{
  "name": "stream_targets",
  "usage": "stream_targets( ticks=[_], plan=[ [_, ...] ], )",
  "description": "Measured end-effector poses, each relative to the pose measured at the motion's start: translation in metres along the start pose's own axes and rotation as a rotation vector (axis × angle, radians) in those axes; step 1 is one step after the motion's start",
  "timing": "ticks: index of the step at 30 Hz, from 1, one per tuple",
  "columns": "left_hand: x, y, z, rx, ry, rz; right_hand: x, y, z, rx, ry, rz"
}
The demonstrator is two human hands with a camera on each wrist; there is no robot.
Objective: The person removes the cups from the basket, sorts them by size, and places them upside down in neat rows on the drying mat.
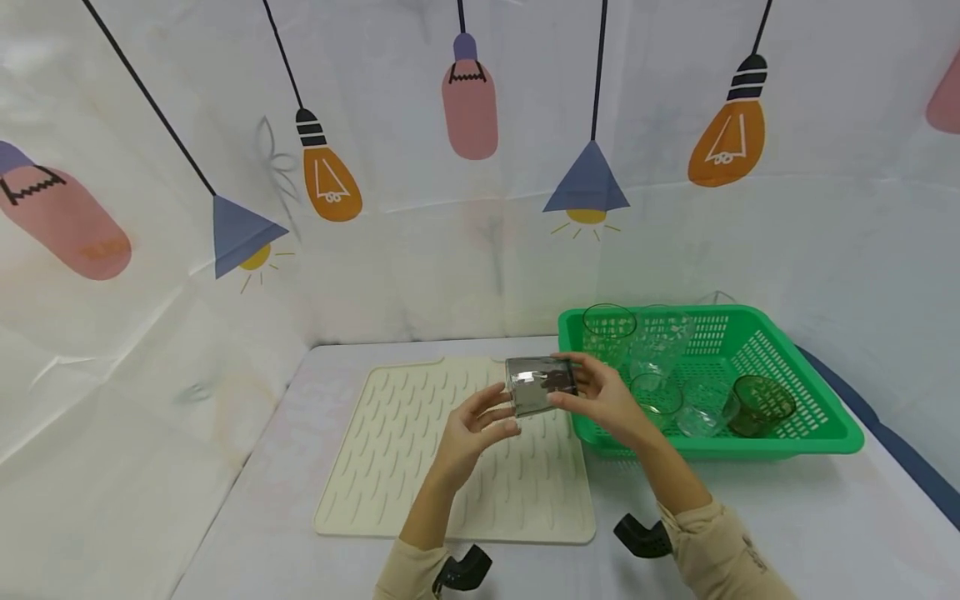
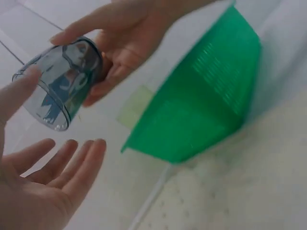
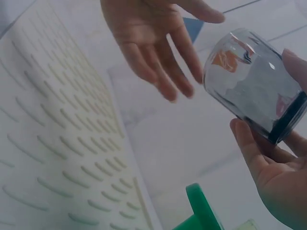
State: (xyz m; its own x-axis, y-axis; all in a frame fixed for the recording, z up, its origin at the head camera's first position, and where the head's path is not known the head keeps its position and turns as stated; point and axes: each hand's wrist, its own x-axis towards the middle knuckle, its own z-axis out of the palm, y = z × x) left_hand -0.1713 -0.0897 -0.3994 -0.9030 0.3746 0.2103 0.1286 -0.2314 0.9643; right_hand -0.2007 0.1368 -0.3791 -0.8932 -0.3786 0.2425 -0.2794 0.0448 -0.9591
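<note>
A smoky grey drinking glass point(image 1: 534, 385) lies on its side in the air above the cream mat point(image 1: 405, 450). My right hand point(image 1: 600, 398) grips one end of it, thumb on one side and fingers on the other. My left hand point(image 1: 474, 433) is at the opposite end, palm toward the glass, fingers spread and slightly bent. In the left wrist view, the left thumb point(image 2: 21, 93) overlaps the glass near its rim while the other fingers stand apart from it. The right wrist view shows the glass's dark end point(image 3: 290, 117) within the right hand.
A green plastic basket point(image 1: 750, 454) stands at the right, its left side beside the mat. Inside are several glasses, among them a brown one point(image 1: 763, 404) and a tall clear one point(image 1: 660, 337). A printed sheet point(image 1: 420, 275) hangs behind the white table point(image 1: 262, 517).
</note>
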Motion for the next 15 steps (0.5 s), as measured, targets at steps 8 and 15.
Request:
stream_targets(
  ticks=[8,15],
  plan=[
    [-0.043,-0.021,-0.025,0.533,0.103,-0.01,0.016,0.006,-0.005,-0.123,0.032,0.052],
    [-0.079,-0.037,-0.059,0.82,0.28,0.005,0.038,0.008,-0.015,-0.221,-0.009,0.057]
  ],
)
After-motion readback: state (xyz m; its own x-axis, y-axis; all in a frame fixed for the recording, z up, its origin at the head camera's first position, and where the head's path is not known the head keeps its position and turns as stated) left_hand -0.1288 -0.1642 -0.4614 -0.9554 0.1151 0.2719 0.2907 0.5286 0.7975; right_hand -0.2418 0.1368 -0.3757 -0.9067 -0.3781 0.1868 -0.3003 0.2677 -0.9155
